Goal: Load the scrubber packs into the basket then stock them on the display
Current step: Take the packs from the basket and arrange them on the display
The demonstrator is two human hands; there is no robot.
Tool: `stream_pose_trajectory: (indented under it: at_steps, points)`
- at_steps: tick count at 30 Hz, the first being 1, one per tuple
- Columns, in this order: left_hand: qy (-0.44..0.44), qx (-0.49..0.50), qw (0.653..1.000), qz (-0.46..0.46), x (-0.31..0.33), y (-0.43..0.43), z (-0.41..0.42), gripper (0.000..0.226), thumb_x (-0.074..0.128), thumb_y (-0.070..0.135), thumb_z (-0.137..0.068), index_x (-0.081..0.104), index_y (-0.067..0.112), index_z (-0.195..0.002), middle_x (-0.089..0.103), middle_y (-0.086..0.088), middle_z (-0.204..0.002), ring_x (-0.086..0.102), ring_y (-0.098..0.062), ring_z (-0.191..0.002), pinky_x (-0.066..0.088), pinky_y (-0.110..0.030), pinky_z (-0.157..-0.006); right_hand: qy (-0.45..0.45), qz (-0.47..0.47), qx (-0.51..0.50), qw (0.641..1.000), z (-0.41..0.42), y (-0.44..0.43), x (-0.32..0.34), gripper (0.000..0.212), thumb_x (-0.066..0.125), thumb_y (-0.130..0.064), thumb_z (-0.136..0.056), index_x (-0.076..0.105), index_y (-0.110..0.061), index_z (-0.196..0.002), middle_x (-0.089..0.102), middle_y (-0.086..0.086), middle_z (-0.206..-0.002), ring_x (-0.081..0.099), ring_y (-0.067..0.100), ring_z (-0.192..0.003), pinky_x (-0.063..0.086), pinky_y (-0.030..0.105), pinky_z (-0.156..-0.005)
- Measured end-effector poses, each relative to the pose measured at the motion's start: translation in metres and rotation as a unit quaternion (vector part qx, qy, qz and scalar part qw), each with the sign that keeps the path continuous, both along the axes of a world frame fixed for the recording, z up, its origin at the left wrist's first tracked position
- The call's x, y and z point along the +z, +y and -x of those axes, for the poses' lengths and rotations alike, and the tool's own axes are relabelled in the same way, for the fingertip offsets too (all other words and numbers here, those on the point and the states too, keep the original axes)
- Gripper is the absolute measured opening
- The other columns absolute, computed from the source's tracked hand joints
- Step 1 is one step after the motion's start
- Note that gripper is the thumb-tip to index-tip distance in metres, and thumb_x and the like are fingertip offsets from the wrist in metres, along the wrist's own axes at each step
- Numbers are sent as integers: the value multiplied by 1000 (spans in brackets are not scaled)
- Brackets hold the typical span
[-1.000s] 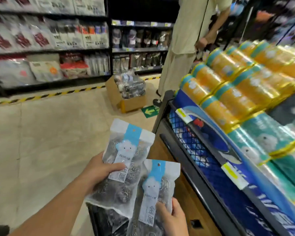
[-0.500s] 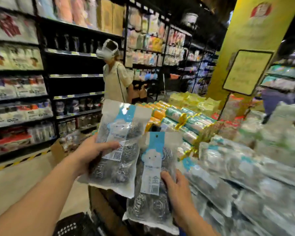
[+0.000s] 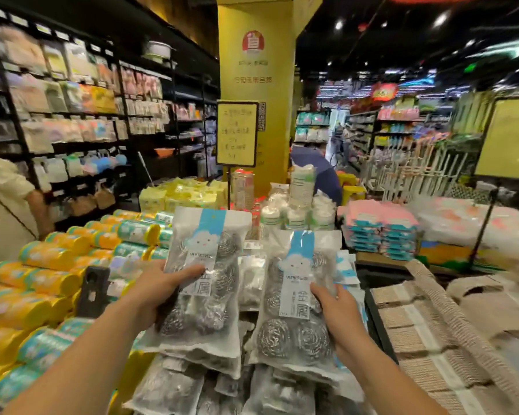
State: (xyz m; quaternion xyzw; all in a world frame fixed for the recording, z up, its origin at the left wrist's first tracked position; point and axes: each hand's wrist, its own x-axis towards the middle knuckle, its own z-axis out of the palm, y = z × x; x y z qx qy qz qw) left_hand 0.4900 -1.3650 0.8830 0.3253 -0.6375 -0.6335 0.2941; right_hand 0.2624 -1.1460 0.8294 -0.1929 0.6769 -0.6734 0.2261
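Scrubber pack (image 3: 203, 280) in the left hand (image 3: 159, 290) and second pack (image 3: 294, 298) in the right hand (image 3: 333, 307), each pinched thumb-over-label, hover above the display pile (image 3: 174, 387); each should land flat, label up, squared with neighbours.

Most fingers of left hand (image 3: 159, 290) and right hand (image 3: 339, 316) behind scrubber packs (image 3: 210, 313); sign (image 3: 236, 133) lettering too blurred.

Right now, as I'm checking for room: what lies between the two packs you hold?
Head view: between the left pack and the right pack, more scrubber packs lie piled behind them.
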Motion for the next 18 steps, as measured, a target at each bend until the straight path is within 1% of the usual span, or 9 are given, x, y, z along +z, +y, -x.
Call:
stream_pose_trajectory:
  at_steps: [3, 5, 7, 8, 10, 12, 14, 15, 18]
  points:
    - [-26, -22, 999, -25, -20, -23, 37, 68, 95, 30, -53, 70, 6, -112, 77, -12, -100, 74, -32, -95, 55, -52, -93, -9, -10, -41, 999, 37, -3, -9, 63, 69, -50, -83, 50, -21, -135, 64, 0, -126, 66, 25, -110, 54, 52, -97]
    - [-44, -17, 998, -34, -39, -43, 56, 56, 91, 25, -63, 69, 6, -111, 78, -12, -97, 74, -32, -92, 56, -53, -91, -19, -22, -56, 998, 56, -12, -15, 61, 70, -46, -84, 51, -20, -136, 65, 3, -127, 67, 25, -108, 56, 51, -94]
    - [-58, -12, 997, -49, -56, -62, 71, 43, 87, 18, -71, 69, 4, -108, 78, -15, -93, 74, -35, -87, 59, -51, -82, -43, -35, -66, 996, 73, -25, -26, 49, 69, -36, -90, 51, -19, -132, 65, 4, -124, 68, 26, -105, 57, 49, -90]
    - [-73, -8, 996, -58, -64, -72, 77, 41, 86, 15, -72, 69, 2, -107, 77, -16, -91, 74, -35, -82, 61, -47, -73, -58, -44, -68, 995, 80, -34, -31, 44, 68, -33, -91, 52, -19, -130, 67, 4, -121, 69, 27, -102, 58, 50, -89]
    - [-104, -2, 991, -83, -78, -91, 88, 39, 86, 12, -73, 70, -1, -105, 77, -18, -86, 74, -34, -73, 60, -38, -59, -75, -67, -74, 992, 95, -56, -42, 48, 68, -33, -90, 54, -16, -134, 71, 7, -116, 73, 28, -97, 61, 50, -85]
    - [-134, -4, 985, -110, -97, -116, 98, 52, 92, 20, -65, 69, 0, -107, 77, -18, -88, 74, -35, -75, 61, -42, -64, -98, -83, -79, 989, 103, -78, -50, 54, 68, -32, -91, 51, -11, -138, 70, 11, -118, 72, 29, -96, 62, 45, -78]
    - [-169, -15, 977, -126, -120, -140, 109, 84, 100, 38, -43, 68, 4, -112, 76, -17, -96, 74, -38, -82, 61, -49, -71, -121, -92, -84, 985, 107, -98, -58, 47, 67, -27, -94, 50, -6, -132, 70, 13, -112, 71, 29, -93, 59, 39, -70]
    - [-179, -26, 975, -127, -129, -149, 114, 93, 102, 42, -34, 67, 5, -112, 76, -16, -97, 74, -37, -82, 61, -50, -72, -132, -98, -84, 983, 109, -108, -62, 44, 66, -26, -94, 51, -7, -131, 71, 14, -110, 71, 29, -92, 59, 39, -70]
    - [-222, -18, 969, -103, -140, -158, 128, 80, 100, 41, -41, 67, 5, -104, 75, -9, -90, 72, -30, -82, 59, -42, -77, -142, -135, -91, 976, 116, -126, -80, 34, 67, -25, -94, 60, -6, -121, 75, 15, -104, 74, 33, -92, 61, 44, -77]
